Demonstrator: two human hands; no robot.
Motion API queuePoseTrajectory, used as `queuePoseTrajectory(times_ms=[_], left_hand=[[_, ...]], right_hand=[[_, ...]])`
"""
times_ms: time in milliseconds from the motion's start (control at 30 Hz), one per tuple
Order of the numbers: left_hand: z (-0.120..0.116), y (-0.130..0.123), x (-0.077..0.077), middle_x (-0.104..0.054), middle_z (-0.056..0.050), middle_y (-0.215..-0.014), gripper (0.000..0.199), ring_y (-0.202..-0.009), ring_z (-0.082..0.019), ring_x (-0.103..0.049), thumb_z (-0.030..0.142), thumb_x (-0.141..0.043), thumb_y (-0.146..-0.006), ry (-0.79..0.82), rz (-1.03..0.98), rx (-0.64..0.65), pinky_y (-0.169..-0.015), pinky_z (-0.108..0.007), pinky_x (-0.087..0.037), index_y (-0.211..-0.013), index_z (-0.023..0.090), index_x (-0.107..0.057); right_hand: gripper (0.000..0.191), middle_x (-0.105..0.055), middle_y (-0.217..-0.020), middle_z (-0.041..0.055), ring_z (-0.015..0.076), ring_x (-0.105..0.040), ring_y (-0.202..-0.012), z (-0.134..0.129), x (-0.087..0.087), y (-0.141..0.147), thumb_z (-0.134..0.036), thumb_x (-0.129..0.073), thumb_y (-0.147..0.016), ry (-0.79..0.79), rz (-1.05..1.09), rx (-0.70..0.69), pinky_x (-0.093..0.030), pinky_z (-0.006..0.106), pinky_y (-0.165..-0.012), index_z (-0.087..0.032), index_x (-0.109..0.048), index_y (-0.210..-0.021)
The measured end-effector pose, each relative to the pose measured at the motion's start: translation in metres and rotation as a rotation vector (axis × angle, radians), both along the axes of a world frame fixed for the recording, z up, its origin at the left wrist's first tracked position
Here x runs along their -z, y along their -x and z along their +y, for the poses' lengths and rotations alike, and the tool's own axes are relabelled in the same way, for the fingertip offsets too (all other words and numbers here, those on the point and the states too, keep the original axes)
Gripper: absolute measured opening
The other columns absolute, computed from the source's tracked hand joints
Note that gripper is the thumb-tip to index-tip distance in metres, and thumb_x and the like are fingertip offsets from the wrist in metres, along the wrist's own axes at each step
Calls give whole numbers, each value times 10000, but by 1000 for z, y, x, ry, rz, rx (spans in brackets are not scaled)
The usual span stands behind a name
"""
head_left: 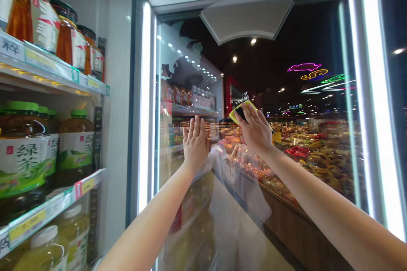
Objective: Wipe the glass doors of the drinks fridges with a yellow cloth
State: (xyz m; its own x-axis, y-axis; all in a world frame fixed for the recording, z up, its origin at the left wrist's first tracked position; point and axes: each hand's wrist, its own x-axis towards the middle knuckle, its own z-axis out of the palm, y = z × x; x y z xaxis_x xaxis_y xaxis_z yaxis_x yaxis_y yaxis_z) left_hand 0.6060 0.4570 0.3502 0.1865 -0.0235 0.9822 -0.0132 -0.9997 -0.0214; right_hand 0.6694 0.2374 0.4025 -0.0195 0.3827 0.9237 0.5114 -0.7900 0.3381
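Observation:
A tall glass door (305,42), framed by bright light strips, stands in front of me. My left hand (195,142) lies flat against the glass left of the middle, fingers stretched upward and holding nothing. Higher and to the right, my right hand (256,131) presses a yellow cleaning cloth (234,115) to the pane; a black patch shows on it beside the fingers. Part of the cloth is hidden under that hand. A faint reflection of a person in light clothing shows in the glass below my hands.
Left of the door, an upper shelf (47,61) bears amber drink bottles (44,21). Below, green-capped tea bottles (23,152) stand on a shelf with price tags, above white-capped bottles (47,250). The door's lit frame (381,93) borders the right side. Store goods and neon lights show in the glass.

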Motion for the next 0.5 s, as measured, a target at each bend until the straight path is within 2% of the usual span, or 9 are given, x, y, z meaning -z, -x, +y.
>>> queuePoseTrajectory(times_ms=[67, 133, 233, 300, 367, 433, 500], left_hand=[[8, 0, 2, -261, -141, -1710, 639, -1607, -273, -173, 204, -382, -1001, 2, -12, -7, -1301, -569, -168, -1629, 130, -295], [14, -1, 4, -261, -136, -1711, 633, -1608, -272, -171, 209, -373, -1010, 6, -30, -11, -1301, -574, -163, -1634, 142, -288], [23, -2, 8, -261, -133, -1711, 637, -1608, -266, -172, 225, -372, -1020, 25, -44, -17, -1302, -570, -166, -1643, 151, -262], [29, 0, 12, -255, -128, -1713, 648, -1608, -269, -174, 230, -382, -1019, 40, -39, -21, -1301, -575, -170, -1649, 160, -246], [37, 2, 17, -249, -126, -1716, 656, -1608, -270, -171, 227, -382, -1018, 48, -27, -25, -1304, -574, -165, -1653, 160, -232], [46, 6, 21, -246, -127, -1716, 650, -1609, -264, -167, 223, -368, -1023, 53, -16, -35, -1308, -562, -158, -1653, 151, -226], [55, 8, 23, -242, -133, -1716, 637, -1609, -260, -168, 229, -347, -1034, 61, -10, -49, -1310, -550, -161, -1652, 138, -225]], right_hand=[[585, -273, -1715, 84, 293, -198, -1603, 21, -17, 0, -116, -425, -1013, -112, 11, 4, -253, 572, -1273, -246, -432, -1584], [570, -272, -1713, 93, 297, -208, -1600, 49, -19, 3, -127, -416, -1022, -128, -7, -22, -261, 565, -1270, -232, -436, -1582], [556, -302, -1702, 83, 273, -254, -1588, 74, 9, 8, -160, -439, -1033, 13, -70, -84, -271, 535, -1275, -245, -434, -1582], [543, -323, -1694, 74, 261, -283, -1579, 73, 32, 9, -190, -470, -1036, 107, -97, -110, -267, 525, -1281, -259, -446, -1573], [529, -334, -1690, 70, 259, -296, -1574, 64, 42, 9, -196, -483, -1036, 142, -96, -111, -264, 526, -1283, -269, -466, -1559], [531, -332, -1691, 76, 265, -287, -1577, 61, 34, 7, -165, -462, -1034, 99, -78, -104, -259, 538, -1281, -264, -472, -1555], [552, -324, -1695, 78, 271, -263, -1585, 72, 18, 6, -132, -428, -1030, -2, -60, -114, -250, 555, -1282, -259, -457, -1566]])
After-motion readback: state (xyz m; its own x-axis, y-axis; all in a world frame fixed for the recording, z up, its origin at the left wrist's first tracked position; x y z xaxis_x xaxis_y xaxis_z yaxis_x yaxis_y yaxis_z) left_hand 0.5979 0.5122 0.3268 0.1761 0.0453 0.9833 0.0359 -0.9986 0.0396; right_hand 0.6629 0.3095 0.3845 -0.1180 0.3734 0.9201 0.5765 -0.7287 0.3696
